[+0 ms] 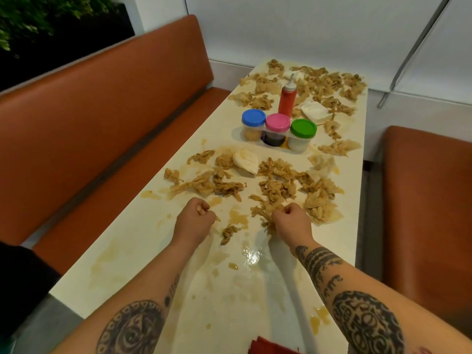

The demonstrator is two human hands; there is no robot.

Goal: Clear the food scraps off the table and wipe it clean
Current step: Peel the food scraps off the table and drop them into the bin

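Scraps: shredded food scraps (pixel 275 175) are spread over most of the table (pixel 143 256), from just ahead of the hands to the far end, with brown sauce smears (pixel 237 218) among them.
Right hand: the fingers of the right hand (pixel 291 221) are clamped on a clump of scraps at the near edge of the pile.
Left hand: the fingers of the left hand (pixel 195 218) are balled together; whether a scrap is pinched inside cannot be told.
Dropping: greasy shreds could be lost from a fist and land on the orange bench (pixel 107 139) along the table's left edge.
Smearing: wet sauce could be dragged wider by forearms held low over the surface.
Knocking: the red squeeze bottle (pixel 287 102) and three lidded jars (pixel 277 122) stand amid the far scraps and could be toppled when those are reached for.
Hidden: both palms are turned down, so what is held is mostly concealed.
Cut off: a red object (pixel 270 347) at the bottom edge is not identifiable; no bin or cloth is seen.
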